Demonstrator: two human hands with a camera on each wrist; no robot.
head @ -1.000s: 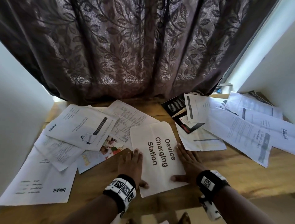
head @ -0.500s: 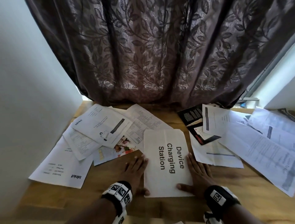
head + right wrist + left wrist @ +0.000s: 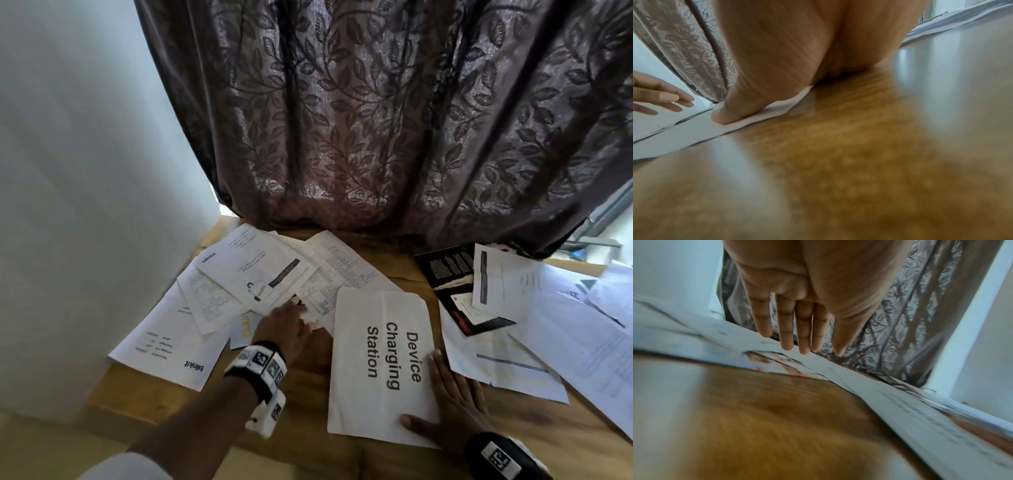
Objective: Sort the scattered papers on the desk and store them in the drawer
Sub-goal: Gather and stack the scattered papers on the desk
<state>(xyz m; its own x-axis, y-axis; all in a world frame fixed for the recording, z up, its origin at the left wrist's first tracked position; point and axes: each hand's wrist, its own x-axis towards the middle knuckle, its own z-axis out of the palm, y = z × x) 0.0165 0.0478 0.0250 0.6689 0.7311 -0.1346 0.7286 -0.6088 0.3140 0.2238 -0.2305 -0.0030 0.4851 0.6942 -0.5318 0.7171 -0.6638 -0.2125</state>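
— What does the sheet [image 3: 380, 363] on the desk [image 3: 308, 404] read?
— "Device Charging Station". The right hand [image 3: 452, 404] lies flat on it, thumb pressing its near edge. "blinkit" papers [image 3: 253, 274] lie left.
— The left hand [image 3: 284, 329]?
— Fingers [image 3: 787, 331] straight, holding nothing, above those papers; only its wrist view shows that.

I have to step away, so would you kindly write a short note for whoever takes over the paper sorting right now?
Left hand: open, fingers straight, reaching over the left pile of papers; contact unclear.
Right hand: open, flat on the desk, thumb pressing the near right corner of the "Device Charging Station" sheet.
Another spread of papers lies to the right, overlapping a black booklet.
Done: nothing stacked yet.
Left: gather and sort all the papers, then put them away; no drawer is in view.
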